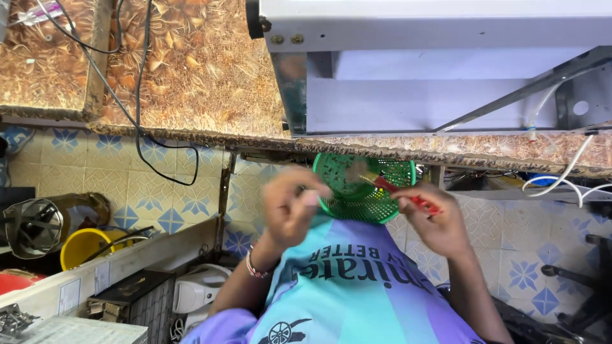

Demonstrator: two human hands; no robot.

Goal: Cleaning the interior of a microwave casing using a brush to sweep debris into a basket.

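While the left hand pinches the green perforated cover and the right hand grips a red-handled tool against it, work seems midway, nothing yet detached.

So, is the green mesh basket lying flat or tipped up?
Tipped up: the green mesh basket is held in the air between both hands, its perforated face toward the camera.

Patterned countertop under black cables
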